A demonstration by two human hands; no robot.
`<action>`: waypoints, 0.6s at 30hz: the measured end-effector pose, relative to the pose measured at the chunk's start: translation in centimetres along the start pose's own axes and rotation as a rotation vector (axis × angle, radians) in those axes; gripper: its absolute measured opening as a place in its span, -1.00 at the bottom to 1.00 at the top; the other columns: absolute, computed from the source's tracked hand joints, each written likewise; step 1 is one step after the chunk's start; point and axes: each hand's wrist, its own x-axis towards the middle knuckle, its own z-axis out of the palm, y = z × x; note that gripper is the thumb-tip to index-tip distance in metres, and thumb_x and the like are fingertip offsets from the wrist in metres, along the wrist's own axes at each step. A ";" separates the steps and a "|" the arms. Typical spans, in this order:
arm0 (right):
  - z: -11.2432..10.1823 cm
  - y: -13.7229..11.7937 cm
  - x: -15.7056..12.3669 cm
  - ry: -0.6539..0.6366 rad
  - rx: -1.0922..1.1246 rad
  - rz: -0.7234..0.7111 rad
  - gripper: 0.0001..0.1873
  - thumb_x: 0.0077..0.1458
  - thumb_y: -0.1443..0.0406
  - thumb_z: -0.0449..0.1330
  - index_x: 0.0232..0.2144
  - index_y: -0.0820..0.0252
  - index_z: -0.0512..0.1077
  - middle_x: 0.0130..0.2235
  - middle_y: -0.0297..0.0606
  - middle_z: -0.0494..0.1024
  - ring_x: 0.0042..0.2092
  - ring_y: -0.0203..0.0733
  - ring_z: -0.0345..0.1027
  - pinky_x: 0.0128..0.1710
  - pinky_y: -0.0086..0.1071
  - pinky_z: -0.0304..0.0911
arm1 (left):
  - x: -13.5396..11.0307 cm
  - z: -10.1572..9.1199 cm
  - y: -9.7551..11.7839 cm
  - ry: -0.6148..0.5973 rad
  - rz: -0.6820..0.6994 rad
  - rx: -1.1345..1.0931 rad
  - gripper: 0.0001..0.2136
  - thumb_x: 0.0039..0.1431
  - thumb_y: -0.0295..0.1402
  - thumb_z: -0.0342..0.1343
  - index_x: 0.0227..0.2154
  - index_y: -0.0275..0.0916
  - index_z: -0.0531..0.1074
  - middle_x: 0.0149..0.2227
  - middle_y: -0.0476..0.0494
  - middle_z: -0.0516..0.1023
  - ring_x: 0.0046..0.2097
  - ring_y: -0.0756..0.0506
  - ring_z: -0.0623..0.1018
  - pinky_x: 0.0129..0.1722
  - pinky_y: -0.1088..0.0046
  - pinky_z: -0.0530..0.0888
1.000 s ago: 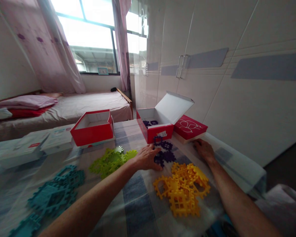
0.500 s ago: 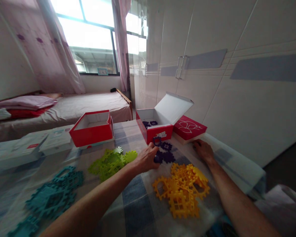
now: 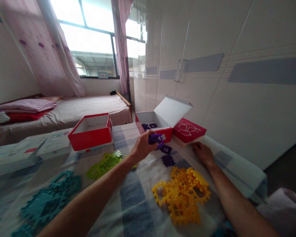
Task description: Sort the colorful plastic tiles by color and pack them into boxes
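Some dark-purple toothed plastic pieces [image 3: 153, 125] are already contained in the far open red cardboard box [image 3: 168, 134], more purple plastic [image 3: 153, 138] is clamped in the left hand [image 3: 143, 144], and loose purple pieces [image 3: 168, 160] are left nearer on the worktop [image 3: 135, 200], while the right hand's [image 3: 202, 153] grip cannot be told.

Daylight from blown-out window [image 3: 91, 42]; room dim; glare on glossy wardrobe [image 3: 172, 39]; edges stretched, soft

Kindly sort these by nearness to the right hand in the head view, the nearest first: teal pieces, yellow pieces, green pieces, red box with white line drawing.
From the right hand:
1. Red box with white line drawing, just beyond the fingertips.
2. Yellow pieces, to the left, closer to the wearer.
3. Green pieces, further left.
4. Teal pieces, far left.
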 end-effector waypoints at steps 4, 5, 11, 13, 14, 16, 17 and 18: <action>0.1 0.1 0.0 -0.003 -0.007 -0.002 -0.62 0.15 0.25 -0.09 -0.10 0.15 0.44 -0.11 -0.21 0.53 -0.10 -0.10 0.39 -0.20 -0.36 0.19 | 6.0 -1.6 0.9 0.141 0.036 0.117 -0.61 -0.05 -0.39 0.17 -0.10 -0.27 0.36 -0.25 -0.11 0.53 -0.22 -0.07 0.49 -0.20 0.41 0.42; 0.1 0.1 0.0 -0.003 -0.010 -0.005 -0.62 0.15 0.25 -0.09 -0.10 0.15 0.44 -0.10 -0.22 0.53 -0.10 -0.11 0.39 -0.21 -0.36 0.19 | 7.2 -1.6 0.8 0.140 0.008 0.157 -0.54 -0.06 -0.37 0.19 -0.03 -0.28 0.32 -0.19 -0.16 0.52 -0.17 -0.11 0.49 -0.15 0.36 0.42; 0.1 0.2 0.2 -0.004 -0.033 -0.012 -0.62 0.14 0.24 -0.08 -0.11 0.14 0.45 -0.12 -0.20 0.54 -0.12 -0.10 0.40 -0.24 -0.36 0.19 | 6.2 0.2 -0.6 0.188 0.080 0.320 -0.57 0.10 -0.44 0.01 0.07 -0.31 0.22 0.12 -0.33 0.26 0.13 -0.22 0.28 0.12 0.22 0.23; 0.2 0.2 0.3 -0.003 -0.031 -0.014 -0.61 0.15 0.24 -0.09 -0.10 0.15 0.44 -0.11 -0.20 0.54 -0.11 -0.09 0.39 -0.24 -0.35 0.18 | 3.9 1.4 -0.8 -0.032 0.318 0.415 -0.67 0.16 -0.47 -0.09 -0.01 -0.20 0.31 0.06 -0.19 0.33 0.06 -0.14 0.34 0.06 0.33 0.29; 0.3 0.2 0.3 -0.001 -0.029 -0.014 -0.61 0.15 0.23 -0.09 -0.10 0.15 0.44 -0.10 -0.19 0.53 -0.11 -0.08 0.39 -0.24 -0.35 0.18 | 2.8 2.0 -1.0 -0.169 0.419 0.468 -0.70 0.19 -0.47 -0.13 -0.06 -0.16 0.35 0.03 -0.16 0.35 0.02 -0.12 0.37 0.02 0.35 0.32; 0.3 0.3 0.2 0.005 -0.023 -0.011 -0.61 0.15 0.23 -0.09 -0.10 0.15 0.44 -0.10 -0.20 0.53 -0.10 -0.09 0.39 -0.24 -0.35 0.18 | 1.2 3.2 -1.5 -0.366 0.507 0.570 -0.70 0.22 -0.48 -0.19 -0.12 -0.15 0.40 0.01 -0.16 0.37 -0.02 -0.14 0.39 -0.03 0.30 0.33; 0.4 0.2 0.2 0.007 -0.019 -0.010 -0.61 0.15 0.23 -0.09 -0.10 0.14 0.44 -0.10 -0.21 0.53 -0.10 -0.09 0.39 -0.23 -0.36 0.18 | 0.8 3.7 -1.7 -0.411 0.510 0.613 -0.70 0.22 -0.50 -0.20 -0.13 -0.17 0.40 0.03 -0.19 0.36 -0.02 -0.17 0.39 -0.03 0.26 0.32; 0.3 0.2 0.2 0.006 -0.016 -0.011 -0.61 0.15 0.23 -0.09 -0.11 0.14 0.44 -0.10 -0.22 0.53 -0.10 -0.10 0.39 -0.23 -0.36 0.18 | 0.5 4.2 -2.0 -0.428 0.504 0.638 -0.69 0.22 -0.51 -0.20 -0.12 -0.19 0.40 0.05 -0.23 0.35 0.00 -0.19 0.38 -0.02 0.23 0.30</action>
